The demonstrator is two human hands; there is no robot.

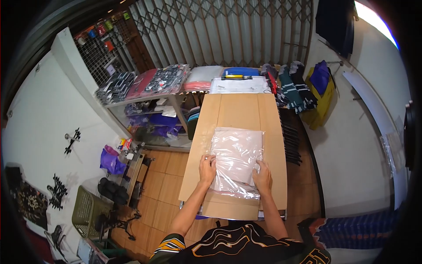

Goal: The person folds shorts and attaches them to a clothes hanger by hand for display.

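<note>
A clear plastic bag [235,187] lies flat on the brown cardboard [239,105], with a pale pink folded item [237,147] inside it that looks like cloth. Glare and wrinkles run across the plastic, and the bag's lower end extends past the folded item toward me. My left hand [207,169] is at the bag's left edge, its fingers curled and closed on the plastic. On the opposite edge, my right hand [263,177] pinches the bag between thumb and fingers.
Behind the cardboard are white papers [241,86] with a yellow-and-black tool [236,77]. Stacked bagged clothes [162,81] top a glass display case [151,112] at left. Striped socks [290,90] hang over the right side. A green basket [85,211] stands at lower left.
</note>
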